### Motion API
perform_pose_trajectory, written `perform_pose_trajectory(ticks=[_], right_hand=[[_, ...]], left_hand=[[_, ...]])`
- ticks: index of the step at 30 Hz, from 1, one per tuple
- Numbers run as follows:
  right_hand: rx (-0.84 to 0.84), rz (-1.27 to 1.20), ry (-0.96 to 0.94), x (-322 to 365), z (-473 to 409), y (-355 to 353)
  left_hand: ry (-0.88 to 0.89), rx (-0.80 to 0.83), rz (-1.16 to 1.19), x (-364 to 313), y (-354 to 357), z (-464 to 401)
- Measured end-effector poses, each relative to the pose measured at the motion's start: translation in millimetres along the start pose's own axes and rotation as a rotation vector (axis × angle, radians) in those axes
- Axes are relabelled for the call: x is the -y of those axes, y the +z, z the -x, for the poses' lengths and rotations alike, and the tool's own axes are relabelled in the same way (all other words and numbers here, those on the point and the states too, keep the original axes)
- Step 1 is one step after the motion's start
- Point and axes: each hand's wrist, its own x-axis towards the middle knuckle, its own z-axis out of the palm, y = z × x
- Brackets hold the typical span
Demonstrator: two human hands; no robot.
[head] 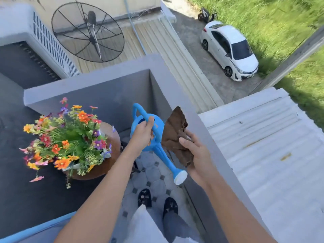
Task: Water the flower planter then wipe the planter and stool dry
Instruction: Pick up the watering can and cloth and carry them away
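A planter full of orange, red, purple and yellow flowers (pixel 68 139) stands on a round brown wooden stool (pixel 112 137) at the left of a small balcony. My left hand (pixel 142 132) grips the handle of a blue watering can (pixel 157 135), held in the air to the right of the flowers. Its spout slants down toward me and ends in a white rose (pixel 180 178). My right hand (pixel 196 155) holds a crumpled brown cloth (pixel 177 132) just right of the can, over the balcony wall.
A grey parapet wall (pixel 98 85) encloses the balcony at the back and right. The floor has grey octagonal tiles (pixel 152 178), with my dark slippers (pixel 144 197) on them. Beyond lie metal roofs, a satellite dish (pixel 87 32) and a white car (pixel 229 50) far below.
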Motion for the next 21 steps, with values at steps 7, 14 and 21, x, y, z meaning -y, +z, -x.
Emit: perform_pose_trajectory(ticks=[7,14,21], right_hand=[[-0.13,-0.03,0.211,-139,-104,-55],[-0.326,0.17,0.243,-314,-239,-142],[-0.358,0.117,0.353,-434,-348,-224]], left_hand=[[-0.095,-0.017,-0.284,183,9,-120],[-0.191,-0.067,-0.461,384,37,-253],[-0.307,-0.024,-0.503,519,85,-347]])
